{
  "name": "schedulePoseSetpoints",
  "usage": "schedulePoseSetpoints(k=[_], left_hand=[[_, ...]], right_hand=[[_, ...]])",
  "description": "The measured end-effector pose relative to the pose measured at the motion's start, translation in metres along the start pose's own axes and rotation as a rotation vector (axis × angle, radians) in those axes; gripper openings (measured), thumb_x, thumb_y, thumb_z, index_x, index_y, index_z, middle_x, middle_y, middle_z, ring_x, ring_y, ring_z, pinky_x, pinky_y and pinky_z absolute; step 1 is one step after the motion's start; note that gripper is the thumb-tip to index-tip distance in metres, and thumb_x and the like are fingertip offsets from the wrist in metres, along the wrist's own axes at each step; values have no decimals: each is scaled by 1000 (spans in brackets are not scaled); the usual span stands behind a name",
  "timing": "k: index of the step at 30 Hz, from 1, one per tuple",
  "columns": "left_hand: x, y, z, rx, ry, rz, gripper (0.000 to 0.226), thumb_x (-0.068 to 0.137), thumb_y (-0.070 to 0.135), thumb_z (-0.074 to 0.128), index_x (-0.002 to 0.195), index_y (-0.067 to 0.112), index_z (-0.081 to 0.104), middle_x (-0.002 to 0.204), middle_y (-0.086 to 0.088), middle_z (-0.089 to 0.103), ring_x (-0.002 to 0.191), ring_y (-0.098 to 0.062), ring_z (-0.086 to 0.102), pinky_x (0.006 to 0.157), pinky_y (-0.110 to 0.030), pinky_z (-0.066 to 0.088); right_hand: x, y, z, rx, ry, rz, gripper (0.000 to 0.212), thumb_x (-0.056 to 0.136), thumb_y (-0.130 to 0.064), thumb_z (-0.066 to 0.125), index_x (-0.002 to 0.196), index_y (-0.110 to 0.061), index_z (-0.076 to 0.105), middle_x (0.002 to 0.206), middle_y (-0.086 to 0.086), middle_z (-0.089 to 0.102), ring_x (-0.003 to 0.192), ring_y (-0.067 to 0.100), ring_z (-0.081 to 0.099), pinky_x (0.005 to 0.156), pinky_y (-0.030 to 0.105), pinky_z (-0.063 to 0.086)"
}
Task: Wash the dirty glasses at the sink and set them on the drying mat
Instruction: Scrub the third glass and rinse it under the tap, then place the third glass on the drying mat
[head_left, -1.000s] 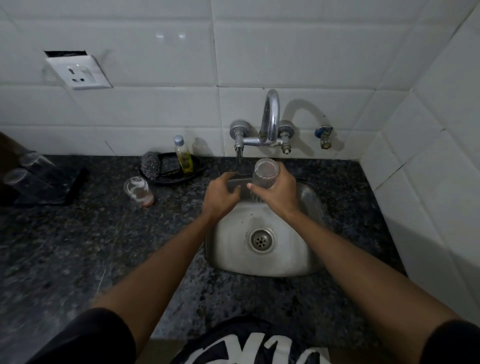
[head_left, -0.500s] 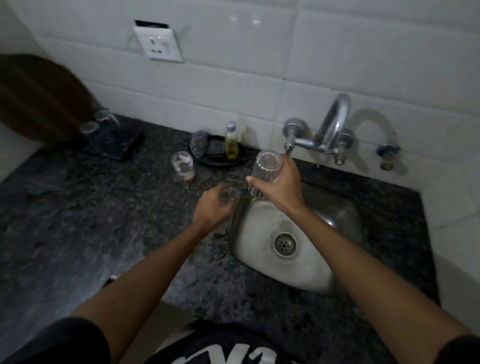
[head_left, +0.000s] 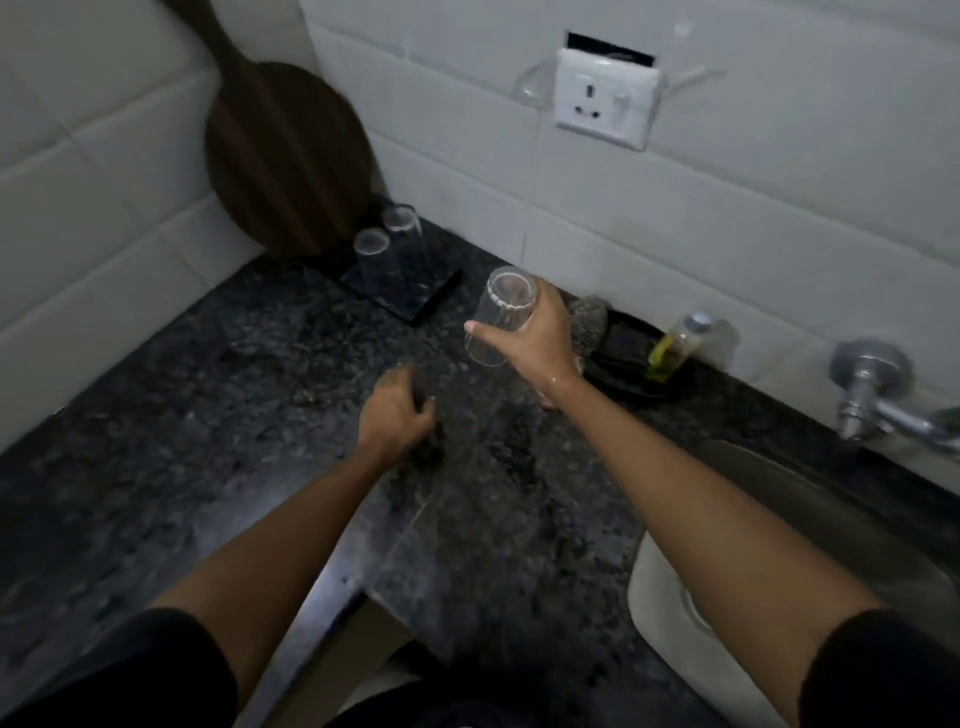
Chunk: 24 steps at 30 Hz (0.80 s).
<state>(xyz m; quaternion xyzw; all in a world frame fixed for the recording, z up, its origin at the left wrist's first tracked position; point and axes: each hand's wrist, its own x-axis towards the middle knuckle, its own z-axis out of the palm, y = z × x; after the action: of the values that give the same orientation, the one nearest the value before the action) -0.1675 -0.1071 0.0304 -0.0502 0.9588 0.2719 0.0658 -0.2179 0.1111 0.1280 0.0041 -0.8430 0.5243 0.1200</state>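
Observation:
My right hand (head_left: 540, 338) grips a clear ribbed glass (head_left: 501, 306), held above the dark granite counter (head_left: 260, 415) between the sink and the mat. To its upper left, the black drying mat (head_left: 415, 301) lies near the wall with two clear glasses (head_left: 371, 254) (head_left: 402, 223) standing on it. My left hand (head_left: 395, 415) hovers low over the counter with its fingers loosely curled, holding nothing. The steel sink (head_left: 779, 493) is at the right edge. My right forearm hides most of another glass, of which only a pinkish bit (head_left: 544, 405) shows.
A round wooden board (head_left: 280, 156) leans in the corner behind the mat. A black tray (head_left: 628, 364) by the wall holds a scrubber (head_left: 589, 317) and a yellow liquid bottle (head_left: 675, 343). The tap (head_left: 872, 410) sticks out at right, a wall socket (head_left: 605, 98) above.
My right hand has carried the glass left, away from the sink and toward the mat. My left hand has left the sink rim and moved left over the counter. The view has swung left.

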Motion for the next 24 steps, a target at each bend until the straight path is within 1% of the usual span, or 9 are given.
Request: schedulePoseSetpoints(k=[1, 2, 4, 8, 11, 13, 15, 20, 24], left_hand=[[18, -16, -2, 39, 5, 11, 66, 87, 55, 51, 135, 12, 57, 131, -18, 64, 125, -38, 59, 101, -47, 52], [35, -29, -5, 81, 7, 4, 76, 91, 55, 53, 149, 5, 49, 147, -23, 55, 139, -41, 49, 113, -49, 45], [62, -47, -13, 164, -7, -29, 85, 99, 53, 55, 161, 0, 30, 166, -25, 33, 155, -41, 28, 126, -51, 29], [109, -79, -18, 271, -36, -25, 89, 104, 61, 40, 166, 2, 14, 173, -22, 14, 162, -37, 9, 131, -51, 12], [129, -99, -16, 318, -115, -25, 93, 104, 67, 26, 167, 2, 4, 175, -20, 1, 163, -35, -2, 131, -51, 2], [133, -108, -8, 341, -125, -1, 92, 105, 67, 17, 166, 2, -3, 175, -20, -8, 162, -35, -10, 131, -51, -4], [129, -111, -1, 358, -82, 25, 90, 106, 66, 13, 166, 1, -2, 174, -22, -6, 162, -36, -8, 131, -52, -4], [128, -114, 7, 389, 3, 42, 88, 108, 64, 16, 166, 0, 4, 174, -23, 4, 163, -37, 0, 131, -54, 4], [127, -113, 7, 410, 14, 40, 88, 108, 64, 17, 166, 0, 4, 175, -22, 4, 163, -35, -1, 131, -53, 4]], right_hand=[[14, -1, 16, -9, -6, 0, 74, 61, -51, 97, 119, -17, 67, 117, 5, 67, 109, 20, 66, 95, 42, 55], [28, 0, 30, -19, -15, 4, 72, 62, -46, 98, 118, -15, 67, 117, 6, 67, 108, 19, 65, 95, 38, 55], [57, 1, 56, -30, -27, 18, 70, 62, -40, 100, 117, -12, 67, 116, 5, 67, 106, 17, 64, 94, 33, 54], [110, 11, 99, -74, -46, 42, 80, 56, -54, 95, 117, -12, 65, 113, 4, 70, 103, 19, 68, 92, 42, 57], [140, 22, 126, -107, -80, 59, 81, 56, -50, 97, 120, -14, 64, 114, 2, 71, 104, 18, 68, 91, 42, 58], [157, 28, 140, -122, -104, 67, 83, 56, -46, 100, 124, -15, 64, 116, 0, 71, 105, 16, 68, 92, 41, 59], [167, 35, 149, -142, -123, 76, 84, 56, -42, 102, 126, -16, 63, 117, -1, 70, 106, 15, 68, 94, 38, 59], [180, 42, 164, -162, -149, 81, 86, 57, -37, 103, 129, -18, 61, 119, -2, 68, 108, 14, 66, 95, 34, 58], [184, 43, 170, -160, -170, 74, 84, 59, -30, 103, 130, -14, 61, 118, -3, 68, 108, 13, 66, 96, 30, 57]])
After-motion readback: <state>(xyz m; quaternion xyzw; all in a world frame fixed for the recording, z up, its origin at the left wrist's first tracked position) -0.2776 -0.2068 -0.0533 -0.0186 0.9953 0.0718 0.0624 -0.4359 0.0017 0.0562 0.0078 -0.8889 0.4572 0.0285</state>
